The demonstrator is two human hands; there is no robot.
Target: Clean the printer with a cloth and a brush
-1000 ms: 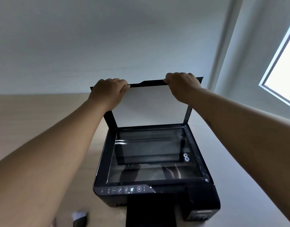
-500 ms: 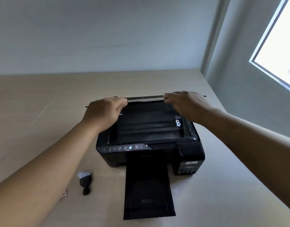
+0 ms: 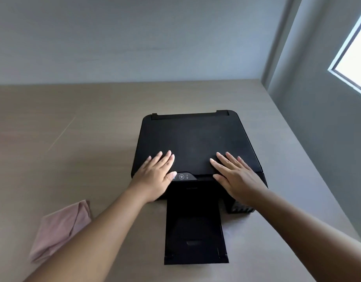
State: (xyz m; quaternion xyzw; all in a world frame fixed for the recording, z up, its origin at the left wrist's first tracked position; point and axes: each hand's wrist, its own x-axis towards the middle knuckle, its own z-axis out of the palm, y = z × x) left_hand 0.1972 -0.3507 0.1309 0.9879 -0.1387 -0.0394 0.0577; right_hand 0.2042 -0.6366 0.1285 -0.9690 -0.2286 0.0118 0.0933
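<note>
A black printer [image 3: 195, 139] stands on a light wooden table [image 3: 63, 139], its scanner lid lying flat and shut. Its output tray [image 3: 194, 237] sticks out toward me. My left hand [image 3: 155, 176] rests flat on the lid's front left corner and covers part of the control panel. My right hand [image 3: 234, 176] lies flat on the lid's front right, fingers spread. Neither hand holds anything. A folded pink cloth [image 3: 59, 228] lies on the table to the left, partly behind my left forearm. The brush is hidden from view.
A grey wall runs behind the table. Another wall with a bright window [image 3: 354, 58] stands close along the table's right edge. Bare tabletop stretches to the left of and behind the printer.
Both hands lowered the raised scanner lid until it shut flat, then let go of its edge and flattened on top. The view tilted down; the brush went out of sight behind my left arm.
</note>
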